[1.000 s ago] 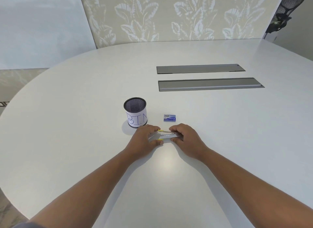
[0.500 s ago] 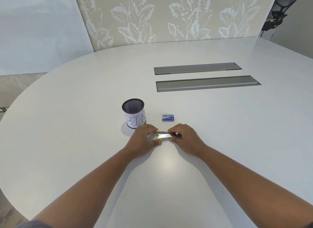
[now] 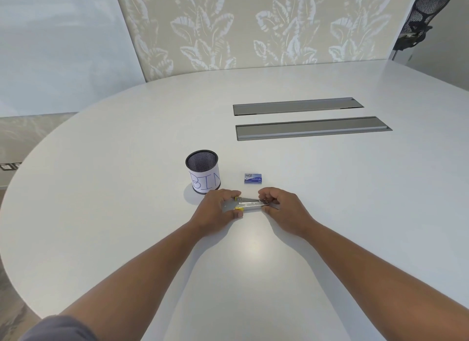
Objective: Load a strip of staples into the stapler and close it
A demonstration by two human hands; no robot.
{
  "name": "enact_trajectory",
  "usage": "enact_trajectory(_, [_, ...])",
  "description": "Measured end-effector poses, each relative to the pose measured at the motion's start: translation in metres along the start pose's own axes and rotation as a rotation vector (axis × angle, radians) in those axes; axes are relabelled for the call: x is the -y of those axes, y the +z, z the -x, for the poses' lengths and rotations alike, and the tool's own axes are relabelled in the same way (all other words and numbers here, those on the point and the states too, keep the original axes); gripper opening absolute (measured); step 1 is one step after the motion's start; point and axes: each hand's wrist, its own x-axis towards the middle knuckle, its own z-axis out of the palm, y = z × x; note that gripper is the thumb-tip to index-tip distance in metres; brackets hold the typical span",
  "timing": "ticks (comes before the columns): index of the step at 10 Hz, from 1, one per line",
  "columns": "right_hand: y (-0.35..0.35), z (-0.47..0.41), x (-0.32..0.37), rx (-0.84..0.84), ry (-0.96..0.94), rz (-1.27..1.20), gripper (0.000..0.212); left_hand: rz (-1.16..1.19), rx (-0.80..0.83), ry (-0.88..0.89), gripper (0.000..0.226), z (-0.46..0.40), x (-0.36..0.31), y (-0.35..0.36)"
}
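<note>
Both arms reached forward, and the hands sat close together, facing each other. The left hand (image 3: 218,208) had its fingers curled over one end of the stapler (image 3: 250,204), thumb on the near side. The right hand (image 3: 285,208) had bent fingers pinching the other end, knuckles up.

On the white table (image 3: 127,188) both hands hold a grey stapler (image 3: 250,204) with yellow tips — the left hand (image 3: 218,208) grips one end, the right hand (image 3: 284,208) pinches the other. Just beyond stand a mesh cup (image 3: 203,172) labelled "BIN" and a small blue box (image 3: 253,178).
</note>
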Motion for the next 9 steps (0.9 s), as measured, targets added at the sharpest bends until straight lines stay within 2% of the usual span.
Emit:
enact_trajectory(6, [-0.001,-0.001,0.003,0.037,0.004,0.029,0.035,0.005,-0.004,-0.016,0.058,-0.003,0.009,0.005])
enact_trajectory(8, [-0.002,0.003,0.008,0.002,-0.02,0.071,0.032,-0.084,-0.031,0.025,0.068,0.002,0.008,0.008])
enact_trajectory(9, [0.006,0.002,0.011,-0.035,-0.054,0.109,0.035,-0.175,-0.071,0.096,0.065,0.007,0.005,0.016])
